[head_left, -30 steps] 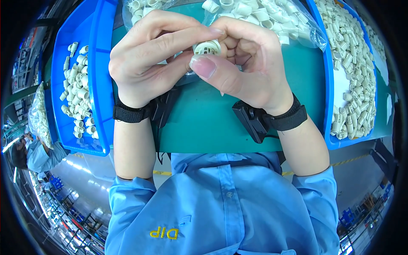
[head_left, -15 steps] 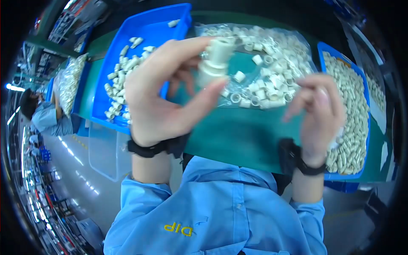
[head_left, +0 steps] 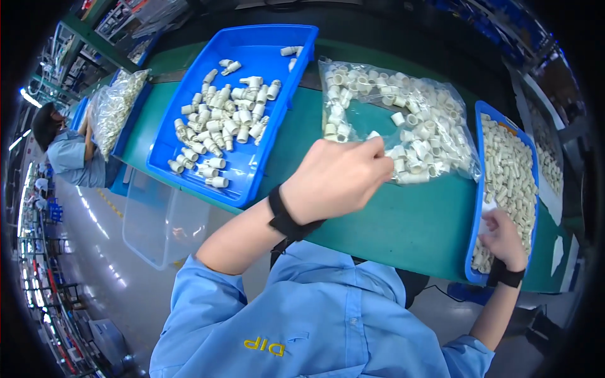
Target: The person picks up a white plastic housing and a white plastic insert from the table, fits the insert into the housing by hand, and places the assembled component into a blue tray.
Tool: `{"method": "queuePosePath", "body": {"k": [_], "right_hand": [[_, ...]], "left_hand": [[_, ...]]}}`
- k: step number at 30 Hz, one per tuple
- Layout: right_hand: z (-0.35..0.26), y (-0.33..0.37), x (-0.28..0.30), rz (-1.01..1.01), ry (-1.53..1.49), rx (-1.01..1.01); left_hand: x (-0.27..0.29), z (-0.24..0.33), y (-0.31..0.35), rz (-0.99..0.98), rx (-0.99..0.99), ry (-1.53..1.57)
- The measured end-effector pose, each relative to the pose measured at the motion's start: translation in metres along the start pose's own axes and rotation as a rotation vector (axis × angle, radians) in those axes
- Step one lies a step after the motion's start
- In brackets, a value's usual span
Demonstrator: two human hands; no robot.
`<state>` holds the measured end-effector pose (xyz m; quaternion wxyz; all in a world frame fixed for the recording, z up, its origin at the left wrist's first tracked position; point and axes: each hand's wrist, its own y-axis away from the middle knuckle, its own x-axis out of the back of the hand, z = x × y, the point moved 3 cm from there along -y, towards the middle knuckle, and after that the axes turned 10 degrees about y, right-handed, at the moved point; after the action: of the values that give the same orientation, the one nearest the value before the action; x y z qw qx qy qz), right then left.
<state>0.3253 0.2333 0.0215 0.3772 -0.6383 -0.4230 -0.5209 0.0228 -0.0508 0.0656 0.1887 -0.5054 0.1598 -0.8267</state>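
Observation:
My left hand (head_left: 340,179) is closed, back upward, at the near edge of a clear plastic bag (head_left: 372,101) of short white plastic sleeves (head_left: 425,129). A white sleeve (head_left: 373,135) shows just beyond its fingertips; whether they grip it is hidden. Over at the right, my right hand (head_left: 506,238) reaches into the near part of a blue tray (head_left: 471,252) heaped with slim whitish plastic fittings (head_left: 510,173). Its fingers are curled together among them, and what they hold cannot be made out.
Another blue tray (head_left: 252,189) on the left holds scattered joined white fittings (head_left: 224,113). Both trays and the bag lie on a green table (head_left: 403,217). A clear plastic bin (head_left: 148,217) stands below the left edge. Farther left, a person (head_left: 72,151) handles a bulging bag (head_left: 120,107).
The white fitting formerly in my left hand no longer shows there; that hand moved right and down to the bag. My right hand moved right into the tray. The view has shifted.

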Motion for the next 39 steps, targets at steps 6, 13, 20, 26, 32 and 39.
{"method": "queuePosePath", "body": {"k": [6,13,20,26,32,39], "right_hand": [[-0.013,-0.020,-0.011,-0.278,-0.199,-0.314],[-0.007,-0.016,-0.016,-0.249,-0.324,-0.201],[-0.013,-0.009,0.000,-0.450,-0.300,-0.255],[-0.006,-0.003,-0.005,-0.567,-0.171,-0.209],[-0.013,-0.024,0.017,0.021,-0.043,-0.200],[-0.166,-0.075,0.039,0.614,-0.527,0.033]], "left_hand": [[-0.048,-0.084,-0.055,-0.087,0.203,-0.212],[-0.097,-0.107,-0.069,-0.030,0.034,0.317],[-0.094,-0.107,-0.062,-0.138,0.258,0.374],[-0.079,-0.107,-0.059,0.166,0.072,0.274],[-0.060,-0.092,-0.055,0.237,0.124,0.464],[-0.061,-0.073,-0.062,0.293,-0.105,0.507]]}}
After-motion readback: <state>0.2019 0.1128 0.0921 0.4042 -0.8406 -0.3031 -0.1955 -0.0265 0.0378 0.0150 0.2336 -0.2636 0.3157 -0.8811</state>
